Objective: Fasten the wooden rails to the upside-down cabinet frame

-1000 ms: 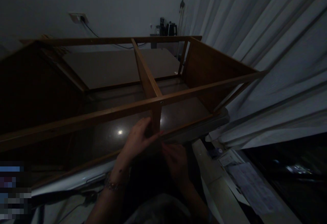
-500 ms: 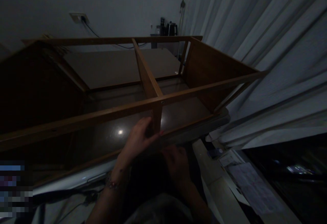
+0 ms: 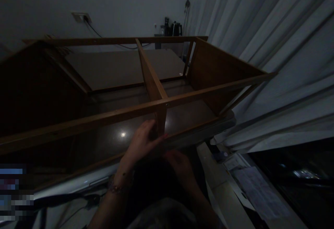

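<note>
A brown wooden furniture frame (image 3: pixel 125 112) with long rails and end panels fills the middle of the view. My left hand (image 3: pixel 143 138) grips the lower front of its middle divider (image 3: pixel 161 121), the thumb on the near edge and the fingers around the left side. Just below and to the right, close to the frame's bottom edge, is my right hand (image 3: pixel 179 164). Its fingers are curled together; dim light hides what, if anything, is between them. A screw hole (image 3: pixel 167 104) shows where the divider meets the front rail.
A white curtain (image 3: pixel 273 65) hangs along the right side. Papers (image 3: pixel 261 190) lie at lower right. Behind the frame are a dark kettle (image 3: pixel 176 29) and a wall socket (image 3: pixel 80 17) with a plugged-in cable. A grey surface (image 3: pixel 112 65) extends beyond the far rail.
My right hand has shifted slightly left and its fingers have drawn closer together. My left hand keeps its grip on the divider.
</note>
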A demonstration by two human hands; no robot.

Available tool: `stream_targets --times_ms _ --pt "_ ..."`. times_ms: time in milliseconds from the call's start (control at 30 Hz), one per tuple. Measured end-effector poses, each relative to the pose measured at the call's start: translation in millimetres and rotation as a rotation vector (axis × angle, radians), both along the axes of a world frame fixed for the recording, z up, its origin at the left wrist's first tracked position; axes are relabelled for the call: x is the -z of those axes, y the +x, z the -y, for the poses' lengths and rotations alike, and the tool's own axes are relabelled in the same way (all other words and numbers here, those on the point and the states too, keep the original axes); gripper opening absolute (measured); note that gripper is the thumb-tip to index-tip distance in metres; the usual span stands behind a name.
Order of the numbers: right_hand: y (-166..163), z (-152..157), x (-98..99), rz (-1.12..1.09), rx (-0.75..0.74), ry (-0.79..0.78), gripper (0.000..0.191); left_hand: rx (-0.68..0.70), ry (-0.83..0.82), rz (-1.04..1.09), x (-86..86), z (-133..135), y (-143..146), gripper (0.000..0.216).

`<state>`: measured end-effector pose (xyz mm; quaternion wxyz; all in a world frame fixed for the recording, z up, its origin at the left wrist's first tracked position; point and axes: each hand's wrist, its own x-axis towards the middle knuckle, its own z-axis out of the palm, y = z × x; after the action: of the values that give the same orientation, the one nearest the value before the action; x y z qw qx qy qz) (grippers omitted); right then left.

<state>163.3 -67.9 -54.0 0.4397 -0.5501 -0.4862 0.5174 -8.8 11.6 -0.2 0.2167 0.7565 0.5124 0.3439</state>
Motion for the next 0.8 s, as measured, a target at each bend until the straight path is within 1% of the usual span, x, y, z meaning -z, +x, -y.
stream_targets --times_ms 167,367,500,600,700,800 --pt "-4 -1 1.2 -0.164 0.009 -0.078 0.044 0.01 0.001 -0.021 -2.7 0 1 0.038" --pt "-4 -2 -0.4 -0.235 0.015 -0.107 0.044 -0.005 0.025 -0.012 -4.5 1 2 0.035" --pt "-6 -2 0.1 -0.316 0.003 -0.165 0.046 0.001 0.028 -0.021 -5.2 1 2 0.036" --pt "-11 -2 4.4 -0.413 -0.007 -0.192 0.044 0.008 0.023 -0.023 -5.9 1 2 0.035" --pt "-17 -1 11.7 -0.529 0.038 -0.213 0.047 0.013 0.021 -0.013 -6.0 1 2 0.035" --pt "-20 1 15.9 -0.52 0.055 -0.21 0.052 0.009 0.019 -0.007 -5.9 1 2 0.036"
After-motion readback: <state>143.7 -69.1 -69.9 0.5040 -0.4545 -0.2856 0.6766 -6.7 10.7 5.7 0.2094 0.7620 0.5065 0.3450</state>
